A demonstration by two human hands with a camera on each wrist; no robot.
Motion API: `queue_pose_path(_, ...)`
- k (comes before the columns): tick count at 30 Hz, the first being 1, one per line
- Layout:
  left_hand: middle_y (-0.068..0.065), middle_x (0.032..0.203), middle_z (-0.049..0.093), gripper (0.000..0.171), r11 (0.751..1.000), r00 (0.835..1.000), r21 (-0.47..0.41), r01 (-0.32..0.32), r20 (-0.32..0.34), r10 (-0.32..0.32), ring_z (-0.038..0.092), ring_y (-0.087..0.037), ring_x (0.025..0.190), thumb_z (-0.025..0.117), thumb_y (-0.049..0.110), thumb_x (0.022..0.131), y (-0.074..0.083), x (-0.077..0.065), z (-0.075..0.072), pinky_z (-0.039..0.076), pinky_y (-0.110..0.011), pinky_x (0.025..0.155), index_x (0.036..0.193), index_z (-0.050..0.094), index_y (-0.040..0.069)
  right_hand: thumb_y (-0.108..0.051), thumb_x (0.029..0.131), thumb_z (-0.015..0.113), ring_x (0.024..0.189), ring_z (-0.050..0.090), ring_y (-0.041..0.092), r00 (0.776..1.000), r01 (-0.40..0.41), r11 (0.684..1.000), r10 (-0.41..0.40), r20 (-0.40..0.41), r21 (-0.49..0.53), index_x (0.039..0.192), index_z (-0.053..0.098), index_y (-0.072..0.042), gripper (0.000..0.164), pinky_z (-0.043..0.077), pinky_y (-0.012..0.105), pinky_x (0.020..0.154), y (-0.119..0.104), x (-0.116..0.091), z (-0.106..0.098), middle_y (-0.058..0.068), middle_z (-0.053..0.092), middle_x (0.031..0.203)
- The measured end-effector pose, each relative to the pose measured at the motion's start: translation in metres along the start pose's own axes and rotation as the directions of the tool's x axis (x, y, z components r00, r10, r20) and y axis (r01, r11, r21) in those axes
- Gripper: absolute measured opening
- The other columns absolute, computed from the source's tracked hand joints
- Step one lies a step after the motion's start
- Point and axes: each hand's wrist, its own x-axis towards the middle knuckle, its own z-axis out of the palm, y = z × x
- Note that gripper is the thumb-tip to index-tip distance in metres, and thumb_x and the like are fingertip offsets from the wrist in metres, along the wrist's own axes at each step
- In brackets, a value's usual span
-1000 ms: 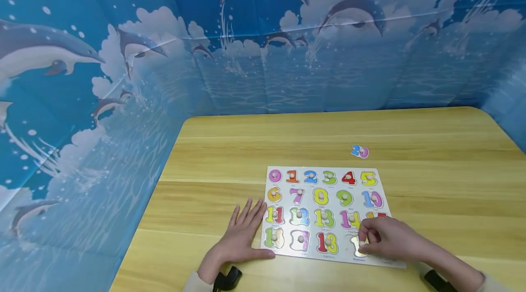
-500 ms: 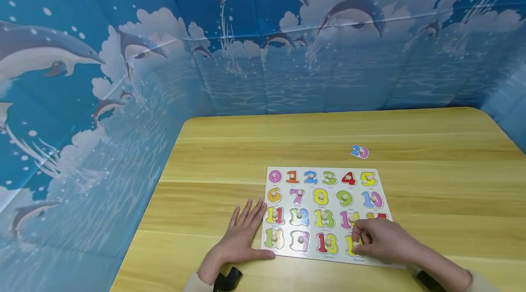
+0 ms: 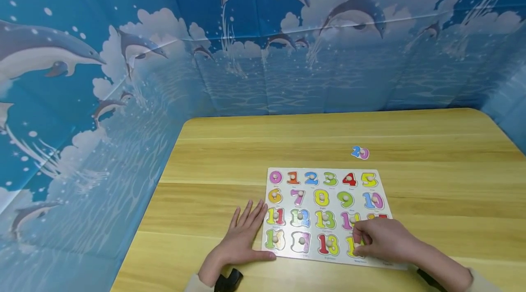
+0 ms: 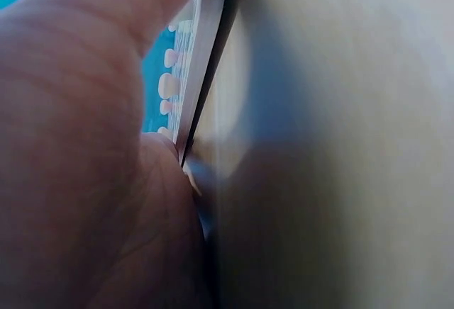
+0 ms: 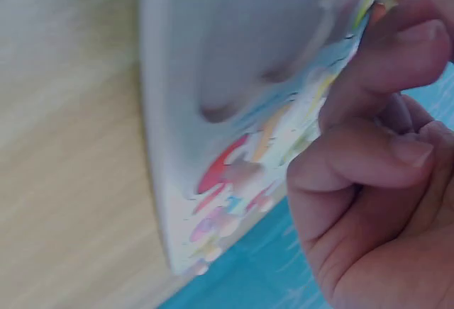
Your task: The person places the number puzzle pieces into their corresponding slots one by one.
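A white number puzzle board (image 3: 309, 253) lies on the table, several rows of coloured, knobbed number pieces in its recesses. My right hand (image 3: 384, 238) is over its lower right part, thumb and index finger pinching the knob of a yellow number puzzle piece (image 3: 350, 246). A 1 shows on that piece, which lies at its recess in the bottom row; my fingers hide the rest. My left hand (image 3: 241, 240) lies spread at the board's lower left, fingertips along the left edge and thumb at the near corner. In the right wrist view, my curled fingers (image 5: 362, 153) are beside the board.
A blue and purple 20 piece (image 3: 360, 152) lies loose on the wooden table (image 3: 230, 146) beyond the board. A blue dolphin-print cloth (image 3: 246, 77) hangs behind and to the left. Black wrist straps are at both wrists.
My right hand has shifted slightly left with the yellow piece, whose 1 now covers the pale recess seen earlier. Over the last half second it barely moves. The left hand stays put.
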Motion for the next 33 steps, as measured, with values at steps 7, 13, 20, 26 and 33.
queue_pose_path(7,-0.002,0.159,0.0,0.109,1.0,1.0,0.008,0.022,0.016,-0.023,-0.007,-0.028,0.143,0.057,0.073,0.076,-0.001,0.001,-0.001,-0.005,-0.054,0.11,0.154,0.007,0.014,-0.044,0.073,0.078,0.049,0.034,-0.002,0.996,0.093,0.991,-0.093,0.001,-0.101,0.074,0.048,-0.029,0.034,0.025,0.02,0.047,-0.009,0.004,-0.008,-0.019,0.037,0.056)
queue_pose_path(13,-0.003,0.159,0.001,0.109,1.0,1.0,0.015,0.02,0.011,-0.02,-0.007,-0.028,0.143,0.057,0.072,0.076,-0.001,0.001,-0.002,-0.005,-0.054,0.11,0.154,0.007,0.013,-0.049,0.082,0.07,0.049,0.042,0.004,0.996,0.041,0.999,-0.04,-0.076,0.021,0.077,0.055,-0.026,0.028,0.032,0.02,0.044,0.008,0.036,-0.043,-0.013,0.045,0.06)
queue_pose_path(20,-0.006,0.159,0.002,0.111,1.0,1.0,-0.012,0.002,0.006,-0.002,-0.005,-0.032,0.142,0.059,0.071,0.076,0.0,0.0,0.0,-0.005,-0.056,0.109,0.154,0.008,0.011,-0.037,0.094,0.058,0.061,0.045,0.018,0.943,-0.136,0.981,0.171,-0.286,0.138,0.097,0.061,-0.005,0.032,0.036,0.03,0.052,0.076,0.09,-0.092,0.003,0.052,0.075)
queue_pose_path(26,-0.004,0.159,0.001,0.111,1.0,1.0,0.014,0.018,0.014,-0.018,-0.005,-0.03,0.143,0.057,0.073,0.075,0.0,0.0,0.001,-0.004,-0.055,0.11,0.154,0.007,0.013,-0.04,0.092,0.061,0.065,0.048,0.022,0.914,-0.26,0.947,0.304,-0.268,0.188,0.107,0.056,0.003,0.046,0.038,0.033,0.054,0.11,0.115,-0.108,0.01,0.054,0.08)
queue_pose_path(33,-0.004,0.159,0.001,0.11,1.0,1.0,0.02,0.01,0.007,-0.011,-0.005,-0.03,0.142,0.057,0.072,0.076,-0.001,0.0,0.0,-0.003,-0.055,0.11,0.154,0.006,0.013,-0.043,0.088,0.064,0.071,0.05,0.023,0.91,-0.338,0.922,0.372,-0.185,0.19,0.096,0.057,0.002,0.046,0.038,0.032,0.059,0.112,0.122,-0.106,0.008,0.059,0.08)
